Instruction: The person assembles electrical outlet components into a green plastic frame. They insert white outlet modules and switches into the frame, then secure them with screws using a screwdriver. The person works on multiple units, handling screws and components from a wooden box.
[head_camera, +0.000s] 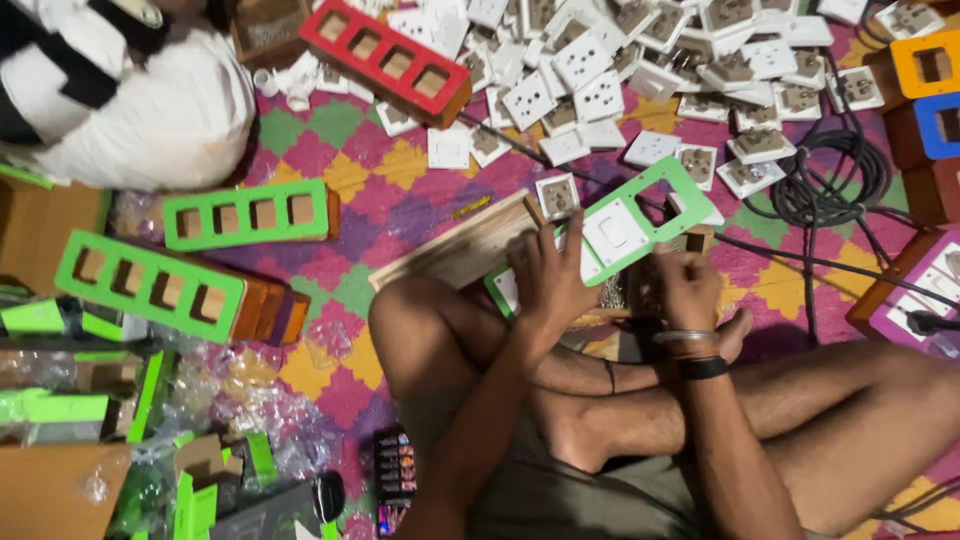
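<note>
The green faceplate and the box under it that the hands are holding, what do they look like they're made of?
The green faceplate looks like smooth moulded plastic: flat even colour, crisp rectangular cut-outs. The box under it looks like bare wood, pale tan with lengthwise grain lines. The left hand presses on the plate.

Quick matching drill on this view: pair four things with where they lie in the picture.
Things:
1. red frame
2. black cable coil
3. orange frame
4. green faceplate

Places:
A. far right, top
B. under both hands
C. top, left of the white socket pile
D. right of middle, on the mat

Pairs: 1-C, 2-D, 3-A, 4-B
</note>
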